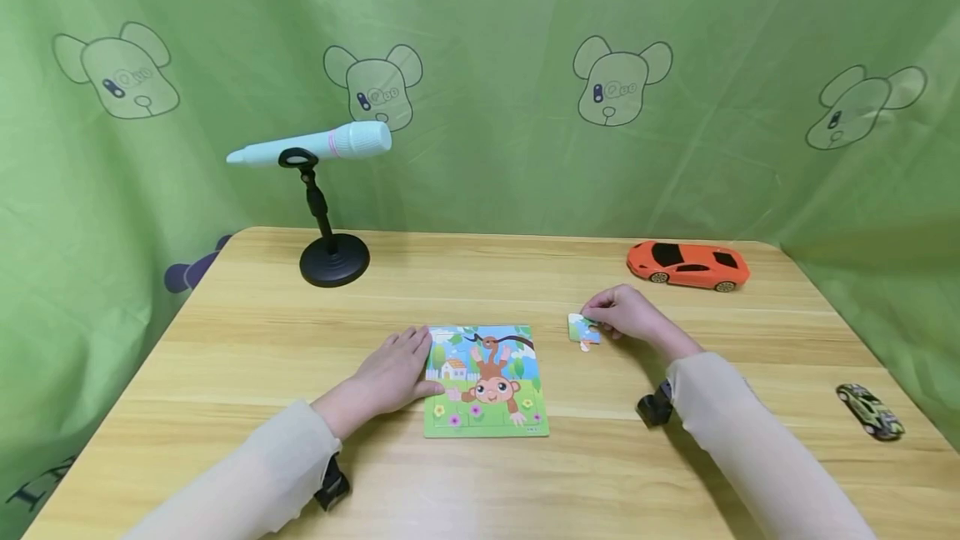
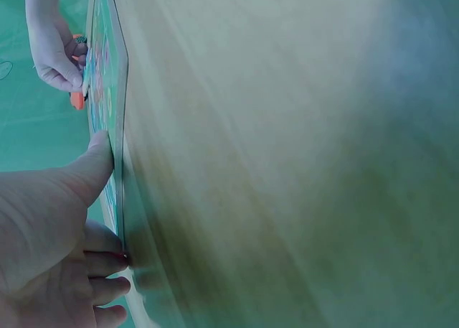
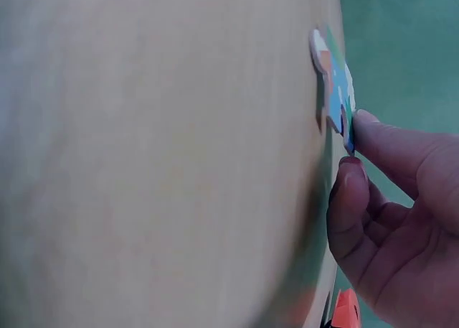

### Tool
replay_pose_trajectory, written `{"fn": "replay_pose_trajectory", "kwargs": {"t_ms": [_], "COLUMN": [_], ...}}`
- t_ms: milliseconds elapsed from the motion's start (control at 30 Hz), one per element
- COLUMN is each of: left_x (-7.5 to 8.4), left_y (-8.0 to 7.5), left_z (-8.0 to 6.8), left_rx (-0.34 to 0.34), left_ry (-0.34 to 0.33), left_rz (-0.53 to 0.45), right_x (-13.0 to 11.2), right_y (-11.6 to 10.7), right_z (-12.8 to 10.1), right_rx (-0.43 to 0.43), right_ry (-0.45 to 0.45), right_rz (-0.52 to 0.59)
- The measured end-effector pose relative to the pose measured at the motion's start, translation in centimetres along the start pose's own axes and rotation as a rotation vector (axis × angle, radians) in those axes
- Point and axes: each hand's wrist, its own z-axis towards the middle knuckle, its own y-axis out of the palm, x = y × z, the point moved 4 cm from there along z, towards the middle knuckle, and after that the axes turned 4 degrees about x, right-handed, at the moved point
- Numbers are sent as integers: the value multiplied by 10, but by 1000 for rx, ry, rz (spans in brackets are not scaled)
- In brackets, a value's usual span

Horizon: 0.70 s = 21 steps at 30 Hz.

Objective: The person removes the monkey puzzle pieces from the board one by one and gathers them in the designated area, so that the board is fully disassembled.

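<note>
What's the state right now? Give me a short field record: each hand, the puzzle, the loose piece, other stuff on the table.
left hand: flat, fingers straight, pressing the left edge of the puzzle board
right hand: pinches the loose puzzle piece at its right edge
puzzle board: flat on the wooden table, monkey picture facing up
puzzle piece: right of the board, apart from it, one edge raised in the right wrist view
orange toy car: far right of the table, behind the right hand
small dark toy car: near the right edge
microphone on stand: far left
</note>
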Motion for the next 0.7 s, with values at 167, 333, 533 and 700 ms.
{"fn": "replay_pose_trajectory", "kwargs": {"t_ms": [167, 333, 533, 700], "left_x": [0, 0, 0, 0], "left_y": [0, -1, -1, -1], "left_z": [0, 0, 0, 0], "left_rx": [2, 1, 2, 3], "left_ry": [4, 4, 2, 3], "left_rz": [-1, -1, -3, -3], "right_x": [0, 0, 0, -1], "right_y": [2, 2, 3, 2], "right_z": [0, 0, 0, 0], "right_rx": [-4, -3, -8, -10], "right_ry": [-4, -4, 9, 3], "right_rz": [19, 19, 31, 34]}}
